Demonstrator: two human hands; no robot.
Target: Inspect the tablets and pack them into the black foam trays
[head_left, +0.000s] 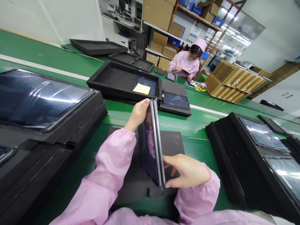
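Note:
Two slim grey tablets stand on edge, pressed side by side, with their long edges with small speaker holes facing me. My left hand is closed around their far upper end, thumb on top. At the near lower end, my right hand has its curved fingertips and thumb against the right-hand tablet; part of its grip is hidden. The left tablet's dark glossy screen mirrors a pink sleeve. Beneath them lie black foam pads on the green bench.
To the left, a large tablet lies on stacked black foam trays. More tablets rest in foam at the right. Ahead sits a foam tray with a yellow note on a tablet. A co-worker handles a dark device across the bench.

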